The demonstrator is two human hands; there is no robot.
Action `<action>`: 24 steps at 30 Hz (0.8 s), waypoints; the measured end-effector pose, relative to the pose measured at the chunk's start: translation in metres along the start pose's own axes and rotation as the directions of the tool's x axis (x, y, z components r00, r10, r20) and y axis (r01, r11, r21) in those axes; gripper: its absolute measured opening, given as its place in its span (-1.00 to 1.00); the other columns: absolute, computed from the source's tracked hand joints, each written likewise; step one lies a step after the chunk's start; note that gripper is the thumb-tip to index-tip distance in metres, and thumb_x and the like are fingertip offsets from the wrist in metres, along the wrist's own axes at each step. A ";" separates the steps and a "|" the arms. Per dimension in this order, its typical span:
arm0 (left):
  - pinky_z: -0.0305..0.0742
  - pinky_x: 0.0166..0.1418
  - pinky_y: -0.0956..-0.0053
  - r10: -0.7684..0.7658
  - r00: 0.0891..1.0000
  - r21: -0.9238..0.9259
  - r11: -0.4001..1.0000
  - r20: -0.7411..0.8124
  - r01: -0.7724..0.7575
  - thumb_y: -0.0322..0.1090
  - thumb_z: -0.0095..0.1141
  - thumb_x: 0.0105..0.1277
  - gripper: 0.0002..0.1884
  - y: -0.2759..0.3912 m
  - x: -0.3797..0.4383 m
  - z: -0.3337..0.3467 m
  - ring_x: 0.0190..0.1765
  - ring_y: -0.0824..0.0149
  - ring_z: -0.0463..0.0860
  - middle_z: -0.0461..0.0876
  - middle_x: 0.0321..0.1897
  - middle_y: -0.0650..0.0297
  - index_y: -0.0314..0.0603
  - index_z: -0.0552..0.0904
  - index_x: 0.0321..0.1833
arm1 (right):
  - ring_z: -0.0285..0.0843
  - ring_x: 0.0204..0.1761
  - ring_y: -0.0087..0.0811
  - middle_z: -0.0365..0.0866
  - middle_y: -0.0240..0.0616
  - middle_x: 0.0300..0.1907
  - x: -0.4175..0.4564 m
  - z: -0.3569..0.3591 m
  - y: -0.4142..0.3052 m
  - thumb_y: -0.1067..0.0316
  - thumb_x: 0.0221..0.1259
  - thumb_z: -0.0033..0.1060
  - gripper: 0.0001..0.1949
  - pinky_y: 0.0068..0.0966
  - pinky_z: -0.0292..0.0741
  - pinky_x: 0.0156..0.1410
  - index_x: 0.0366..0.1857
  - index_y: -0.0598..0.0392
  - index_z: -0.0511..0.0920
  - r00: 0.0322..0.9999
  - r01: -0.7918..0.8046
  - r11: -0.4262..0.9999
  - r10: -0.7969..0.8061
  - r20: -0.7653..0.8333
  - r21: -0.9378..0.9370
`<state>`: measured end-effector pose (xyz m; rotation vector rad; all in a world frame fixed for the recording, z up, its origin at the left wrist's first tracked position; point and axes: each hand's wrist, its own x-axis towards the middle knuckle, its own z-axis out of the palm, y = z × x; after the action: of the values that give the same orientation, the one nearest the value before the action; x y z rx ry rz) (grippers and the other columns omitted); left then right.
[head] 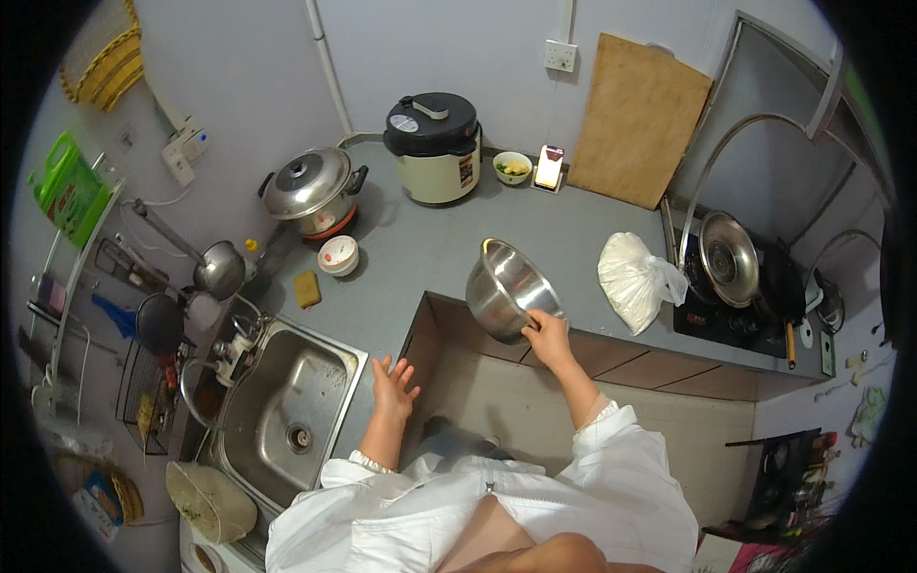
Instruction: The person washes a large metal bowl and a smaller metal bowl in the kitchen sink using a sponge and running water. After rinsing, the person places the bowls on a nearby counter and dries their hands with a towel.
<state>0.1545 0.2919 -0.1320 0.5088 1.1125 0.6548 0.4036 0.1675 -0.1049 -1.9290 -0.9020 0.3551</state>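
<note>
My right hand [550,338] grips the rim of a stainless steel mixing bowl [494,297]. The bowl is tilted, held at the front edge of the grey countertop [430,243], and its visible inside looks bare. My left hand [393,389] holds nothing, its fingers spread, beside the right rim of the stainless steel sink [344,401]. To the right of the bowl, a tied clear plastic bag of white powder [630,283] lies on the counter.
At the back stand a lidded steel pot [308,186], an electric pressure cooker [437,154], a small bowl of chopped food [512,169], a lit phone [549,168] and a wooden board [637,118]. A yellow sponge [307,289] lies near the sink. A cooktop [723,326] is at right.
</note>
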 end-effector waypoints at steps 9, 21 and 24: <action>0.07 0.17 0.09 -0.133 0.970 0.036 0.991 0.201 0.128 0.18 -0.42 0.26 -0.41 -0.001 0.057 0.073 0.15 0.25 0.27 0.25 0.15 0.19 0.04 0.07 0.26 | 0.48 -0.31 -0.29 0.56 -0.27 -0.45 0.041 0.020 0.077 0.55 -0.25 0.03 -0.77 -0.39 0.31 -0.16 -0.43 -0.01 0.58 0.943 0.317 0.814 -0.326 0.070 -0.487; 0.19 0.07 0.29 -0.407 0.876 0.328 0.890 0.258 0.317 0.13 -0.36 0.27 -0.50 -0.006 0.143 0.125 0.00 0.33 0.37 0.40 -0.01 0.28 0.00 0.28 0.14 | 0.34 -0.01 -0.42 0.47 -0.37 -0.16 0.100 0.056 0.086 0.36 -0.03 -0.01 -0.60 -0.33 0.15 0.14 0.00 -0.15 0.39 0.988 0.136 0.709 -0.041 0.152 -0.692; 0.25 -0.04 0.36 -0.534 0.807 0.463 0.799 0.253 0.384 0.10 -0.36 0.28 -0.54 -0.026 0.149 0.139 -0.11 0.36 0.40 0.44 -0.11 0.31 -0.04 0.36 0.04 | 0.09 0.22 -0.34 0.23 -0.28 0.12 0.088 0.031 0.057 0.32 -0.10 0.17 -0.32 -0.18 -0.02 0.28 0.20 -0.23 0.11 0.985 0.132 0.736 -0.022 0.171 -0.664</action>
<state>0.3333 0.3712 -0.1948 0.6366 0.9498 -0.1179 0.4712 0.2342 -0.1586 -2.5418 -1.3435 0.1220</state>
